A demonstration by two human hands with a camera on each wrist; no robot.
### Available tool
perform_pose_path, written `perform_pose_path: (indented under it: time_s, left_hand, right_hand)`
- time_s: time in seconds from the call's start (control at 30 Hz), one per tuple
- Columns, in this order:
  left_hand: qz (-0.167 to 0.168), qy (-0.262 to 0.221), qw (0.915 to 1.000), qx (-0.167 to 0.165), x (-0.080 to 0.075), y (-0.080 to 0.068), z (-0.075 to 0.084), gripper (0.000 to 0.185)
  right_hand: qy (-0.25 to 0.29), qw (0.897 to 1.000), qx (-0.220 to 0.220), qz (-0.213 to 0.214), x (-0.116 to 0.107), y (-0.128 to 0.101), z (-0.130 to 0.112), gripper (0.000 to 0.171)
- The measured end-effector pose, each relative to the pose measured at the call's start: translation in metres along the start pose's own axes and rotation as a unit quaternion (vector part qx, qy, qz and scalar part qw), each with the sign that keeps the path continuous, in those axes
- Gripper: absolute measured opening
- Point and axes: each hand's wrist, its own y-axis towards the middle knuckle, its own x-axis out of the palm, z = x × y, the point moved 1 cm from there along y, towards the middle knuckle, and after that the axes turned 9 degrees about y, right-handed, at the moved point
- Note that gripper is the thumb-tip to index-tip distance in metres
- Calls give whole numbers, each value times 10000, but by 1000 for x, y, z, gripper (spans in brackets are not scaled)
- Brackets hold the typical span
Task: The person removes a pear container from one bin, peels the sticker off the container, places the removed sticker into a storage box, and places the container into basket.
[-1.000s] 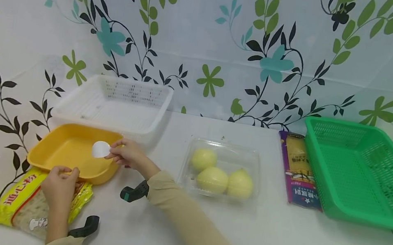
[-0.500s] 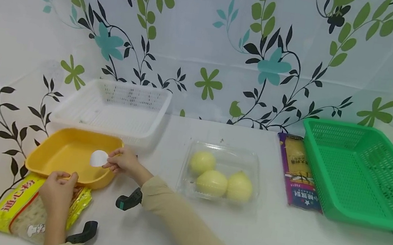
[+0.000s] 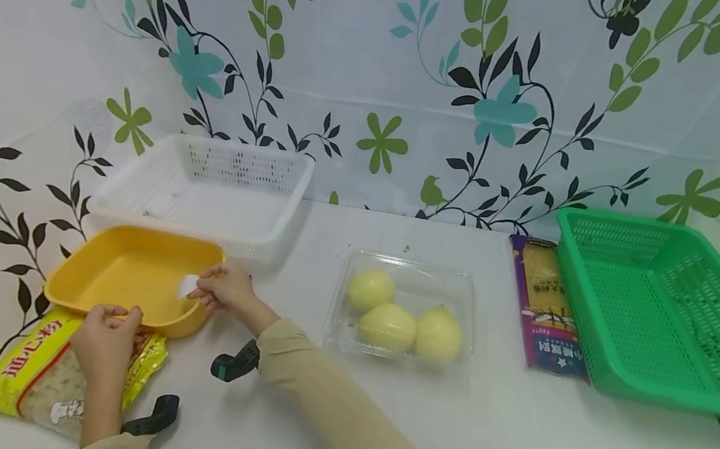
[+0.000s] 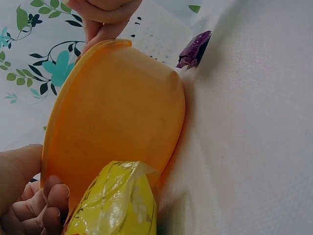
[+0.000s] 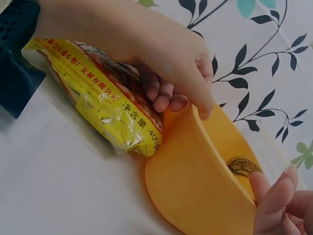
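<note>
A yellow tray (image 3: 121, 273) sits at the table's left, its near edge against a yellow noodle packet (image 3: 33, 375). My left hand (image 3: 106, 339) grips the tray's near rim (image 5: 183, 110), thumb inside and fingers curled beneath, above the packet (image 5: 105, 105). My right hand (image 3: 225, 289) is at the tray's right rim and pinches a small white piece (image 3: 188, 285) just inside the wall. Its fingertips (image 4: 100, 29) rest on the rim in the left wrist view. A printed sticker (image 5: 243, 166) shows on the tray's inner wall.
A white basket (image 3: 215, 186) stands behind the tray. A clear box with three pale round fruits (image 3: 402, 317) sits mid-table, a purple pasta packet (image 3: 547, 310) beside it, and a green basket (image 3: 663, 310) at the right.
The white piece showed broad and round above the tray's floor; now it is lower against the right wall and looks smaller. My left hand has kept its hold on the rim.
</note>
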Motion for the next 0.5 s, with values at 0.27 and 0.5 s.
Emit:
perform_pose_path:
  time_s: [0.27, 0.5]
  left_hand:
    - [57, -1, 10000, 30, 1, -2, 2, 31]
    - [52, 45, 10000, 66, -1, -2, 2, 30]
  right_hand:
    - [-144, 9999, -81, -23, -5, 1, -4, 1]
    - [18, 10000, -5, -71, -8, 1, -5, 4]
